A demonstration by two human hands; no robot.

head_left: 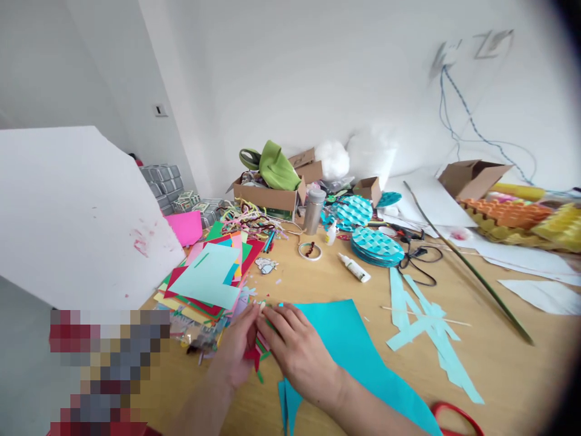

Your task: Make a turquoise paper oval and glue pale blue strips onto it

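Note:
Both hands meet at the near left edge of the wooden table [490,363]. My left hand [236,351] is closed in a pinch on small red and green paper pieces [258,351]. Lying over the same pieces, my right hand [297,348] has its fingers curled and pressed onto them. A large teal paper sheet [358,345] lies just right of my right hand, partly under my wrist. Directly behind my hands, a stack of coloured paper sheets [209,278] spreads out.
Light blue paper strips [431,330] lie to the right. Red scissors handles [454,418] show at the bottom edge. Farther back are a glue bottle [354,267], teal paper fans [376,245], a metal can [313,211], cardboard boxes [272,197], a long green stem [472,269] and a white board [77,218].

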